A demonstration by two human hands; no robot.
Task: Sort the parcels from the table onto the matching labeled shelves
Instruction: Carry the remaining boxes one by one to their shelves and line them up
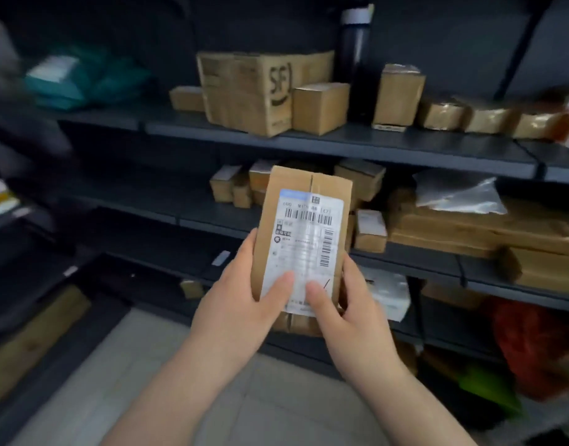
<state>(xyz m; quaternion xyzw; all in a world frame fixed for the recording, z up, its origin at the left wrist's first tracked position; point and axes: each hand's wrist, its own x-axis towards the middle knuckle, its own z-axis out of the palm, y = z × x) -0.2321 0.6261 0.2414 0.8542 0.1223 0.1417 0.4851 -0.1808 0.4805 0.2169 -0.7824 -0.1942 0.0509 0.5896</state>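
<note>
I hold a small brown cardboard parcel (304, 220) upright in front of the dark shelving, its white shipping label with barcodes facing me. My left hand (241, 304) grips its lower left edge, thumb pressed on the label. My right hand (350, 313) grips the lower right edge, thumb also on the label. Behind it run the upper shelf (341, 143) and the middle shelf (437, 265), both stacked with cardboard boxes. The table is out of view.
A large printed box (247, 91) and a black bottle (357, 66) stand on the upper shelf. Teal bags (83, 82) lie at upper left. A silver mailer (457, 194) tops flat boxes at right. Red and green bags (534, 349) sit low right. Pale floor (180, 397) lies below.
</note>
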